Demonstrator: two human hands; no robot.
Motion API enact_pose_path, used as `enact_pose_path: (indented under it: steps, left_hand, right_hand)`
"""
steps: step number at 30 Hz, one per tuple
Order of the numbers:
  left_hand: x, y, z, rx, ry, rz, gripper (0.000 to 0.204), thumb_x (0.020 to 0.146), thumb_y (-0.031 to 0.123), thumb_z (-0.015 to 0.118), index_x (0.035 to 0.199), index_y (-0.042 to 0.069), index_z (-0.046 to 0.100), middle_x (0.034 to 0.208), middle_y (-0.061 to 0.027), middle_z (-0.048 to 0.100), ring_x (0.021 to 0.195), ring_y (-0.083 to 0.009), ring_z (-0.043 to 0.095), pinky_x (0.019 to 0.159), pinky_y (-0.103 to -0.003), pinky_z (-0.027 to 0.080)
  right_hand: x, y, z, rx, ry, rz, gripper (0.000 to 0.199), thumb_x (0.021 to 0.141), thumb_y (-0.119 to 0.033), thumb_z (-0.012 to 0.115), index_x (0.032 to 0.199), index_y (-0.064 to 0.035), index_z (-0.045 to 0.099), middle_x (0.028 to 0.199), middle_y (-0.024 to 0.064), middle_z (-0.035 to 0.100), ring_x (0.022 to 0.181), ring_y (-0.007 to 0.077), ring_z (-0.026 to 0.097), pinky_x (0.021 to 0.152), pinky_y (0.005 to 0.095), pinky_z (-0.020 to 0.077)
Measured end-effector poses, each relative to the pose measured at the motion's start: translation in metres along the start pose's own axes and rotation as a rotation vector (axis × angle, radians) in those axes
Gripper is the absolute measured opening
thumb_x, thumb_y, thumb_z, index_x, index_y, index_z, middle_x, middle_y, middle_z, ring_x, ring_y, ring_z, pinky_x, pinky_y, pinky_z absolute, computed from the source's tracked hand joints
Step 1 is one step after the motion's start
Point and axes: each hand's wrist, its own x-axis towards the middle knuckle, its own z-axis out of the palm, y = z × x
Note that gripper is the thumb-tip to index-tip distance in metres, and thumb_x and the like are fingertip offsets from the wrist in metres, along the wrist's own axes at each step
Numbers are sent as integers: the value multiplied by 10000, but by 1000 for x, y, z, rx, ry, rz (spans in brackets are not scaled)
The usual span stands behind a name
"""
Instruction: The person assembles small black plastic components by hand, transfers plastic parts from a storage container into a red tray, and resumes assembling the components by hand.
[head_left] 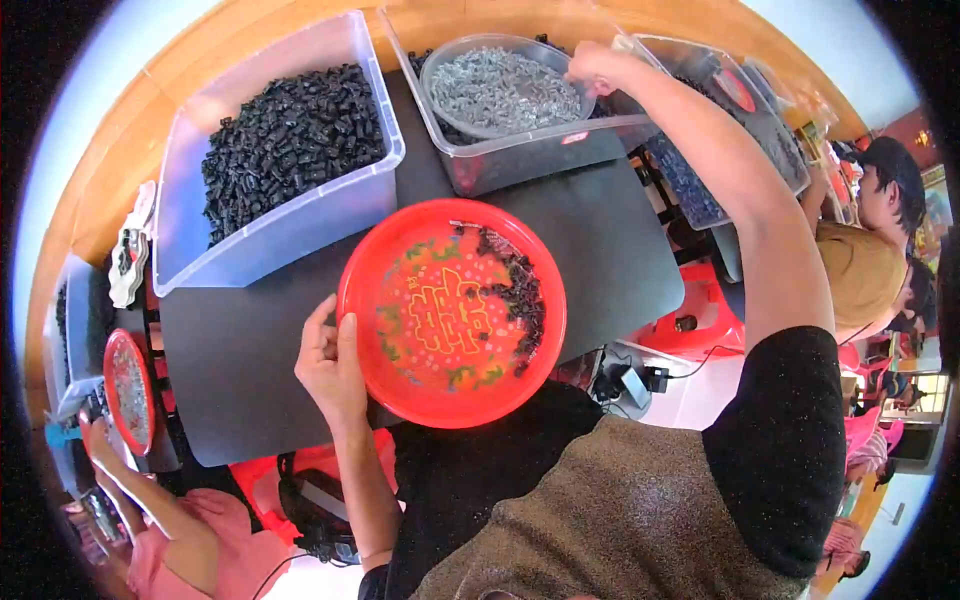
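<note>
My left hand point(335, 360) grips the left rim of a round red tray point(455, 400), thumb on top. The tray is held tilted near my body. Small black plastic pieces point(527, 300) gather along its right side, with a few clear ones among them near the top. At the far side, my right hand point(597, 68) is closed at the right rim of a clear round bowl point(470, 125) full of small clear pieces point(505, 88). The bowl rests in a clear plastic bin point(520, 172) over more black pieces. My right fingertips are partly hidden.
A large clear bin point(290, 235) heaped with black pieces point(300, 140) stands at the left on the dark table point(270, 370). More bins point(690, 195) stand at the right. People sit on both sides; another red tray point(130, 390) is at far left.
</note>
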Motion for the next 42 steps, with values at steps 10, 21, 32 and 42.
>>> enact_pose_path:
  steps: [10, 21, 32, 42]
  left_hand:
    - [3, -1, -1, 60, -21, 16, 274, 899, 74, 666, 1162, 3, 647, 786, -3, 601, 623, -41, 525, 580, -216, 442]
    - [1, -4, -3, 25, -15, 15, 274, 906, 69, 649, 1171, 3, 646, 861, -16, 606, 634, -39, 511, 590, -211, 441]
    - [-1, -4, -5, 116, -31, 50, 277, 905, 52, 646, 1179, 7, 643, 893, -29, 612, 607, -41, 488, 565, -208, 416]
    - [-2, -7, -5, 75, -1, 49, 289, 901, 58, 646, 1186, 12, 658, 875, -6, 575, 615, -33, 448, 567, -203, 389]
  right_hand:
    - [26, 35, -23, 540, -112, 12, 307, 946, -362, 628, 950, -56, 618, 724, 43, 550, 451, 82, 290, 371, 227, 245]
    - [-87, 117, -101, 850, 45, -191, 257, 972, -320, 600, 822, -112, 613, 616, -81, 472, 443, 12, 325, 357, 195, 231]
    - [-308, 197, -4, 868, -38, 45, 305, 951, -363, 616, 896, -68, 674, 631, -93, 488, 457, 9, 374, 402, 191, 268]
    - [-320, 248, 78, 1027, -44, 263, 273, 968, -335, 607, 852, -87, 627, 587, -82, 462, 413, 21, 352, 367, 211, 218]
